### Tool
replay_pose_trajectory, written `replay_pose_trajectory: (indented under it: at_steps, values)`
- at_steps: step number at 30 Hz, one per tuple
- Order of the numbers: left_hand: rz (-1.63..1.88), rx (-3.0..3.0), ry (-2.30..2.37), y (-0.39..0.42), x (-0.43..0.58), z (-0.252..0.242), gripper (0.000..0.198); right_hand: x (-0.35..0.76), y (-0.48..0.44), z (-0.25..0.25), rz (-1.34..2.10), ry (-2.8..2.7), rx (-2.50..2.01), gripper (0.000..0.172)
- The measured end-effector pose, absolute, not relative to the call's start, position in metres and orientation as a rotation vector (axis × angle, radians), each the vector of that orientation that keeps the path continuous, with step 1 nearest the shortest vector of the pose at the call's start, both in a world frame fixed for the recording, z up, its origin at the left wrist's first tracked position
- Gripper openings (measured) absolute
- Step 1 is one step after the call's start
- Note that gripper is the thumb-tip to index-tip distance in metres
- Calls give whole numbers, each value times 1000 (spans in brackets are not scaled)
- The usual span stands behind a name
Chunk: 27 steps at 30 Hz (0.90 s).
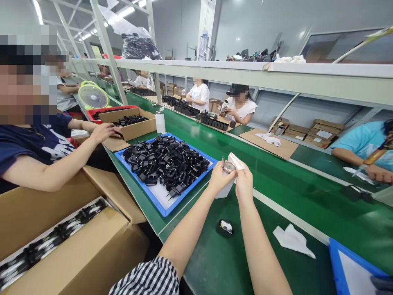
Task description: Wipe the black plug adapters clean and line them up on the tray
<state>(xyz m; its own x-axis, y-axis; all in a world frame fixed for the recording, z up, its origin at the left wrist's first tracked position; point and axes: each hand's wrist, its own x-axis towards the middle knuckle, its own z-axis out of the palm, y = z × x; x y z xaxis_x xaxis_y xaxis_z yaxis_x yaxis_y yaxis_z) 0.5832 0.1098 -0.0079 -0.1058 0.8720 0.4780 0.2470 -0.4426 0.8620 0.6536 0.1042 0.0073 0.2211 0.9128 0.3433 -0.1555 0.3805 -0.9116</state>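
Both hands grip one white bottle above the counter: left hand pinching its metal cap, right hand pressing a cloth on top. One plug lies apart; tray remains heaped.

Two blue trays sit on the green table: one heaped with black plugs beyond counting, one at the right edge. One white bottle, one green fan, two white cloths, one lone black plug.
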Motion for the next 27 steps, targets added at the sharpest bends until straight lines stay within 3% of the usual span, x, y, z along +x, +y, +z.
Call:
replay_pose_trajectory:
  at_steps: [27]
  values:
    - [1604,1620,1277,107,586,-5,21,670,106,6,662,-1471,-1083,31]
